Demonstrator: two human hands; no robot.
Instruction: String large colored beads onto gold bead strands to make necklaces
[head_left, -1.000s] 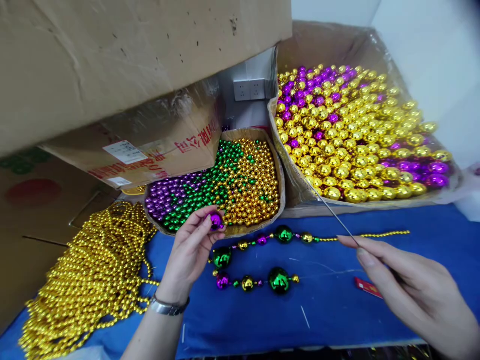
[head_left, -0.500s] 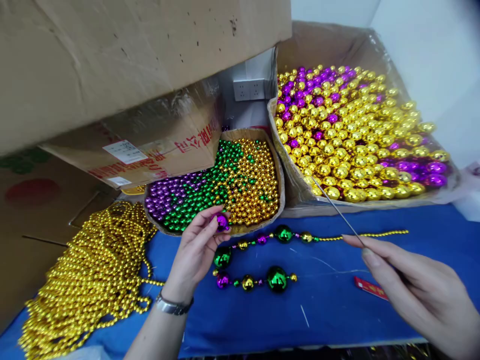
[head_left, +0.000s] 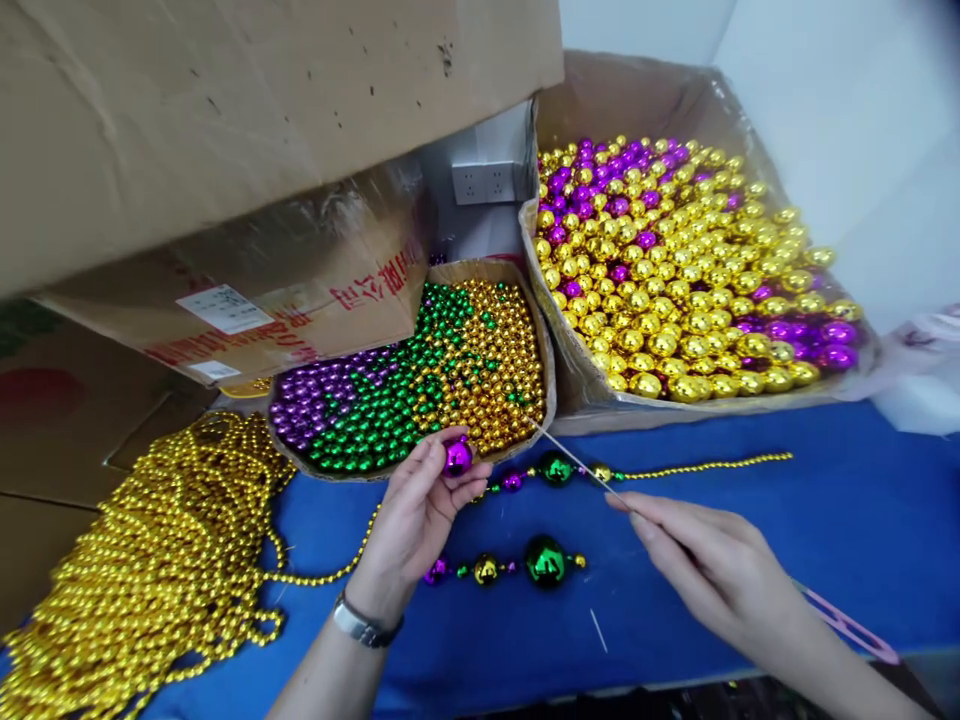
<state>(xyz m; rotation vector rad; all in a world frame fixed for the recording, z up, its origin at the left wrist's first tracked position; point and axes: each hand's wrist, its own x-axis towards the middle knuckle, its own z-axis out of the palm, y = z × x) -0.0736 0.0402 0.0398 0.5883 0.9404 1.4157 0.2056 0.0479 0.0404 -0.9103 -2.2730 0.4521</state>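
A shiny purple bead (head_left: pixel 458 457) is pinched between the thumb and fingers of my left hand (head_left: pixel 420 510), just in front of the box of small beads. My right hand (head_left: pixel 712 560) grips a long thin metal needle (head_left: pixel 574 457), whose tip points up and left toward that box. On the blue cloth under my hands lies a partly strung bead strand, with a large green bead (head_left: pixel 545 562) near its lower end and another green bead (head_left: pixel 556 468) in its upper row. My left hand covers the bend of the strand. A thin gold bead chain (head_left: pixel 705 465) runs off the upper row.
A carton of small beads (head_left: pixel 551 390) in purple, green and gold stands behind my left hand. To its right sits a larger carton (head_left: pixel 534 240) of gold and purple beads. Gold bead chains (head_left: pixel 142 560) are heaped at left. Cardboard boxes (head_left: pixel 300 270) overhang the back left.
My right hand has moved left, bringing the needle closer to the purple bead. My left hand has shifted slightly right, still holding the bead. The view has turned a little to the right.
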